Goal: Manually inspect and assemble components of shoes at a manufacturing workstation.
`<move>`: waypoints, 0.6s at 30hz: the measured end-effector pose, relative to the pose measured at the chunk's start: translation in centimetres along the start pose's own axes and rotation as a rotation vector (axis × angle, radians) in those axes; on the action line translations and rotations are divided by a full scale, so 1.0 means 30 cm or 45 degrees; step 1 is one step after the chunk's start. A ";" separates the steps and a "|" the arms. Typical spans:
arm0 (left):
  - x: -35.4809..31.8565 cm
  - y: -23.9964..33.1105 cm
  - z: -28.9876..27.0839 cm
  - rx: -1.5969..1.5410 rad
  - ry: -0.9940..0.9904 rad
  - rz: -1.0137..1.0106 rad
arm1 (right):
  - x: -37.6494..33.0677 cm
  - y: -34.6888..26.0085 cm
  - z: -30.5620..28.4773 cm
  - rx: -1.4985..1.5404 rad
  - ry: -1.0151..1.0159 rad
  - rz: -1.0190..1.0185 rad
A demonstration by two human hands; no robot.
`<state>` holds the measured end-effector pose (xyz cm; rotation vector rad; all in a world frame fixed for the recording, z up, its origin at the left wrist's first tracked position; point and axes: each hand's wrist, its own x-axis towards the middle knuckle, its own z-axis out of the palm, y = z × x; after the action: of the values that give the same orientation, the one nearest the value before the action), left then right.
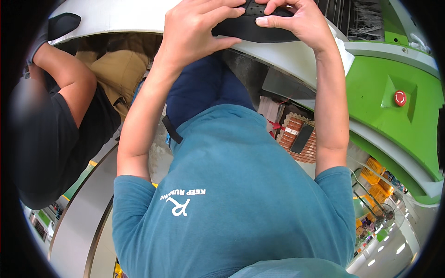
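Observation:
At the top edge, both my hands hold a black curved piece with small round holes, which looks like a shoe part. My left hand grips its left end, thumb along the lower edge and fingers over the top. On the right side, my right hand pinches it, with the thumb lying across its face near the holes. The upper part of the piece is cut off by the picture's edge. Beneath it runs the white worktop.
A co-worker's arm is at the left, near another black piece at the worktop's edge. To the right stands a green machine with a red button. A phone lies on a brick-patterned thing below the worktop.

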<state>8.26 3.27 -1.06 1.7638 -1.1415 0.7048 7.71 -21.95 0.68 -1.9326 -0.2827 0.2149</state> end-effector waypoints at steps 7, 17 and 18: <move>0.003 0.009 -0.017 -0.671 0.410 0.152 | -0.024 -0.055 0.066 0.184 0.080 -0.017; -0.085 0.003 -0.069 -0.155 -0.102 -0.786 | -0.024 -0.155 0.119 -0.509 0.268 0.109; -0.076 -0.006 -0.071 -0.110 -0.191 -0.647 | -0.024 -0.144 0.118 -0.513 0.294 0.080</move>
<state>7.48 6.14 -2.05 1.9473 -0.7520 0.2174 5.60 -17.49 3.40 -2.3432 -0.1164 -0.0301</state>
